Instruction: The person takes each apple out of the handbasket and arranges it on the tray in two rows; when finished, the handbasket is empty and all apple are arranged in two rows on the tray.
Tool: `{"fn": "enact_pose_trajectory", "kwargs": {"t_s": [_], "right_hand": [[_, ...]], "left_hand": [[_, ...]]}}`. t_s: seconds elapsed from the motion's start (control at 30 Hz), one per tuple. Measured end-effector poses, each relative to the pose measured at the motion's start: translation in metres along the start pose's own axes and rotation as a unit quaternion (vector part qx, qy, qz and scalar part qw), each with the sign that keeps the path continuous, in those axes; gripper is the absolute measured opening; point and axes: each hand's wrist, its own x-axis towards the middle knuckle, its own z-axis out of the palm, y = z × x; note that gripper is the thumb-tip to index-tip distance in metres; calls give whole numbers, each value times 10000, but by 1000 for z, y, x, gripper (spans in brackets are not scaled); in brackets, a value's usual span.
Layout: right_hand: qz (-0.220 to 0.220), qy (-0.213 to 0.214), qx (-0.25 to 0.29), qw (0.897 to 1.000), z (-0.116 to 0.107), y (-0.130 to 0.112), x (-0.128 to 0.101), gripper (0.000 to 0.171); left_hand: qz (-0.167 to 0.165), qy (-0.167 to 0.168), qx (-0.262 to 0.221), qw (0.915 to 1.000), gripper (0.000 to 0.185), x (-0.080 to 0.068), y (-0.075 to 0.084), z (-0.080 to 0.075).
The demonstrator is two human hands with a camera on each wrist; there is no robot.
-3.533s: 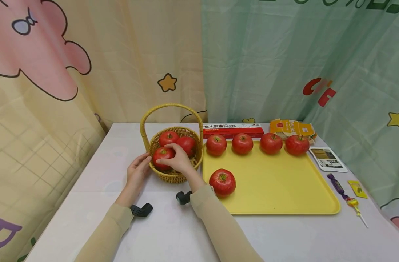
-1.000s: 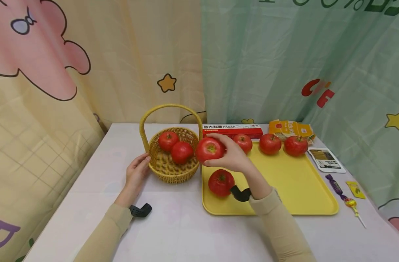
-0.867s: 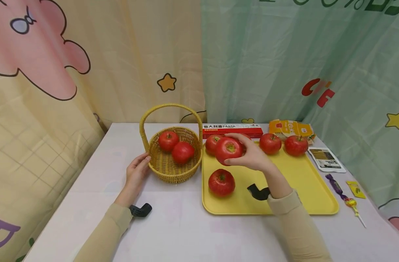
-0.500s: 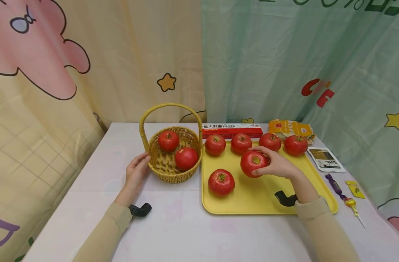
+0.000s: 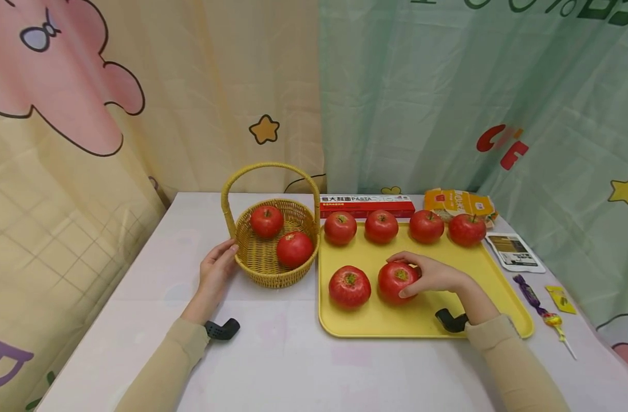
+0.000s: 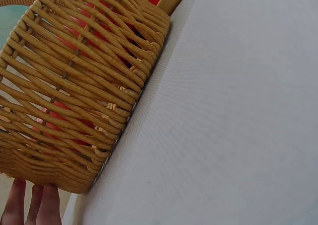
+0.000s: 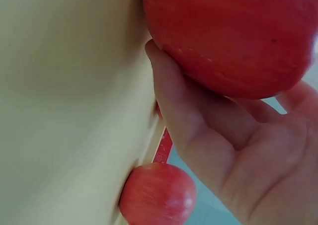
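Note:
My right hand (image 5: 431, 276) holds a red apple (image 5: 394, 282) low over the front of the yellow tray (image 5: 458, 320), thumb on its near side and fingers behind it. In the right wrist view the same apple (image 7: 233, 36) fills the upper right, above the palm. Beside it on the tray sits another apple (image 5: 349, 287). My left hand (image 5: 214, 280) touches the left side of the wicker basket (image 5: 273, 279); in the left wrist view its straight fingers (image 6: 48, 205) meet the weave. Two apples lie in the basket, one at the back (image 5: 266, 221) and one at the right (image 5: 295, 249).
Several apples (image 5: 381, 226) stand in a row along the tray's back edge. Behind them are a red pasta box (image 5: 367, 207) and an orange packet (image 5: 458, 201). A white pouch (image 5: 516, 252), a lollipop (image 5: 554, 319), a purple-wrapped candy (image 5: 527, 290) and a yellow sachet (image 5: 560, 299) lie to the right.
My right hand has carried an apple out of the basket, rightward and down onto the tray's front. One apple in the basket has rolled toward its front right. My left hand has stayed put.

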Motion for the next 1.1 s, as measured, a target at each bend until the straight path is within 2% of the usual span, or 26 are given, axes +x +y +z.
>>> {"fn": "enact_pose_trajectory", "kwargs": {"t_s": [0.17,0.23,0.3,0.37,0.53,0.67,0.77,0.83,0.9,1.0,1.1], "right_hand": [[58,-190,-218,9996,-4,-4,-3,70],[3,-255,-466,9986,-6,-8,-3,73],[-61,-159,-665,9976,-7,-16,-4,76],[-195,112,-778,9967,-9,-29,-3,78],[-765,1017,-609,9900,-9,-82,0,77],[-1217,1410,-236,9822,-8,-131,1,73],[-1575,1665,305,9729,-1,-161,5,66],[-1931,1923,752,9592,6,-176,12,60],[-2283,2250,1266,9387,16,-186,23,54],[-2750,2782,2065,8968,32,-195,43,46],[-3022,3325,2704,8515,49,-199,61,41]], "left_hand": [[13,-5,-2,10000,26,1,0,-1],[5,-21,28,10000,29,1,0,-1],[0,-32,50,10000,33,1,0,-2],[-2,-45,68,10000,35,1,0,-3],[0,-15,87,10000,33,0,0,-3],[32,-49,138,9999,34,0,0,-2],[54,-82,176,9998,40,1,0,-1],[58,-83,214,9997,43,1,0,-1],[45,-68,213,9997,45,2,0,-1],[4,-56,211,9998,45,1,0,-1],[-31,-48,206,9998,45,1,-1,-1]]}}
